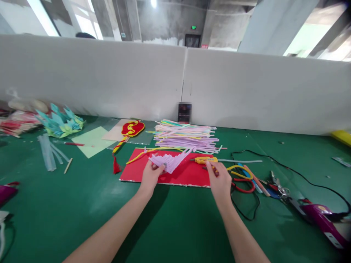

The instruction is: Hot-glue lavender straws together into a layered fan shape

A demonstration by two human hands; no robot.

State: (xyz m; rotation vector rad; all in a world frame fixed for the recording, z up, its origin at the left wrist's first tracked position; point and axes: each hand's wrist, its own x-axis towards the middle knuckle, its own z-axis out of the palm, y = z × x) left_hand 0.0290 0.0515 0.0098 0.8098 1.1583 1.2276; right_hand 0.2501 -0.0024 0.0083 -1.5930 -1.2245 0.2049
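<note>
A lilac V-shaped piece [170, 163] is hovering above a red board [183, 179], its point facing the wearer, its longer arm stretching along a slant toward the far right. The left hand [150, 177] is pinching the shorter arm; the right hand [222, 179] is gripping a small object [215, 170] its fingers partly hide, beside a yellow-handled tool [204, 160]. Pastel strips [186, 137] are lying beyond.

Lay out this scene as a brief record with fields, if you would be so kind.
Left hand: holding the lilac V-shaped piece
Right hand: close to the yellow tool; grip unclear
Surface: red board on green table
Beyond board: bundle of pastel stems
Left of board: red-and-yellow ornament with tassel
Right of board: keys, purple tool
</note>
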